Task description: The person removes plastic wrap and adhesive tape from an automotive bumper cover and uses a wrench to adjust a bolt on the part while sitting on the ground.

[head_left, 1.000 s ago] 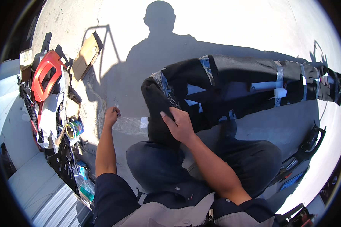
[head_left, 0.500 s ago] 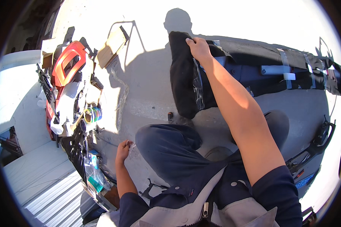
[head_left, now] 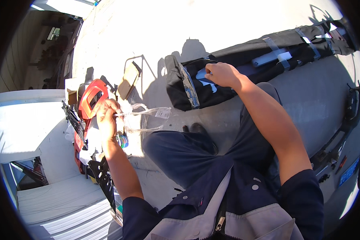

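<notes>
My left hand (head_left: pixel 109 112) is closed on a clear plastic bag (head_left: pixel 161 113), which trails to the right over the floor. My right hand (head_left: pixel 224 75) bends its fingers down over a pale blue patch (head_left: pixel 202 75) on the long black-wrapped bundle (head_left: pixel 178 90). What those fingertips hold, if anything, is hidden. Strips of clear tape (head_left: pixel 277 48) cross the bundle, and a light grey bar-shaped piece (head_left: pixel 264 60) lies along it.
Left of my knee is a pile with a red plastic part (head_left: pixel 93 98), a tape roll (head_left: pixel 123 141) and black pieces. A cardboard piece (head_left: pixel 129 82) lies beyond. Long dark equipment (head_left: pixel 336 148) stands at the far right.
My left hand has risen forward and now has the plastic bag. My right hand has let go of the bundle's near-end cloth and shifted right along it. The whole view has turned.
</notes>
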`<control>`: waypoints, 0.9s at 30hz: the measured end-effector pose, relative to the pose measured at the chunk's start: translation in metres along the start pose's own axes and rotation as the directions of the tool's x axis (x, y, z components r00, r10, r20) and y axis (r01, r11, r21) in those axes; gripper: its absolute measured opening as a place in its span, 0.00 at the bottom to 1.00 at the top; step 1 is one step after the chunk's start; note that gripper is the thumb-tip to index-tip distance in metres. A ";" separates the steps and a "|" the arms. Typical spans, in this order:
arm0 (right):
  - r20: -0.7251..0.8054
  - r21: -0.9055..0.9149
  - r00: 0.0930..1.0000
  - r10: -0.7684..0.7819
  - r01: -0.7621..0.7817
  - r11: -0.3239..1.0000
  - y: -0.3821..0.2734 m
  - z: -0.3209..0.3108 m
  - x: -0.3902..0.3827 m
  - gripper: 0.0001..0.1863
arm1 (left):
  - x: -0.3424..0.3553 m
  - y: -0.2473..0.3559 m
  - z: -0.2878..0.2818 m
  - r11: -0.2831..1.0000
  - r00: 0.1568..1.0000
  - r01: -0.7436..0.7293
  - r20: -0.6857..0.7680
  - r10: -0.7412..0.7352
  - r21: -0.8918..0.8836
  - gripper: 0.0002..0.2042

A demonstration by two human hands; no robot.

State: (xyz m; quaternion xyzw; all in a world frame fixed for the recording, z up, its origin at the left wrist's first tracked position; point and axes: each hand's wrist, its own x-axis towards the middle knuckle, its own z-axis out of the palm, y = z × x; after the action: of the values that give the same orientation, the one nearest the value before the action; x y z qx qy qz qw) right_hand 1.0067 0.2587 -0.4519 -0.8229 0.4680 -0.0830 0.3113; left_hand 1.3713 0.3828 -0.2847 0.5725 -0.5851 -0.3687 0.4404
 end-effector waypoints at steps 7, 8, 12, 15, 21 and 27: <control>0.195 0.149 0.901 -0.387 0.363 0.920 -0.034 0.045 0.002 0.31 | 0.031 0.045 0.120 1.000 0.992 -0.026 0.126 0.025 0.007 0.09; 0.220 0.166 0.877 -0.427 0.398 0.902 -0.035 0.057 0.005 0.32 | 0.039 0.045 0.139 0.993 0.997 -0.035 0.063 0.043 -0.110 0.08; 0.194 0.326 0.890 -0.413 0.339 0.883 -0.035 0.065 0.015 0.27 | 0.065 0.050 0.163 0.935 0.996 -0.092 -0.031 0.086 -0.343 0.08; 0.154 0.458 0.953 -0.260 0.165 0.874 -0.028 0.054 0.021 0.16 | 0.068 0.047 0.169 0.968 0.991 -0.135 -0.052 0.126 -0.211 0.18; 0.008 0.494 0.999 -0.045 0.035 0.869 -0.034 0.037 0.032 0.14 | 0.057 -0.110 0.102 0.832 0.960 0.123 -0.276 0.037 0.541 0.33; -0.209 0.489 0.978 0.025 0.082 0.869 -0.021 0.025 0.032 0.18 | -0.005 -0.175 0.188 0.371 0.925 -0.304 0.365 -0.108 0.878 0.35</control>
State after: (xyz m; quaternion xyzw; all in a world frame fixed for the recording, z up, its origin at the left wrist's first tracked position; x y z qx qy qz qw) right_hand 1.0495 0.2511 -0.4644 -0.7093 0.4488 -0.2903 0.4596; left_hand 1.2549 0.3613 -0.5134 0.6041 -0.7938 -0.0502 -0.0493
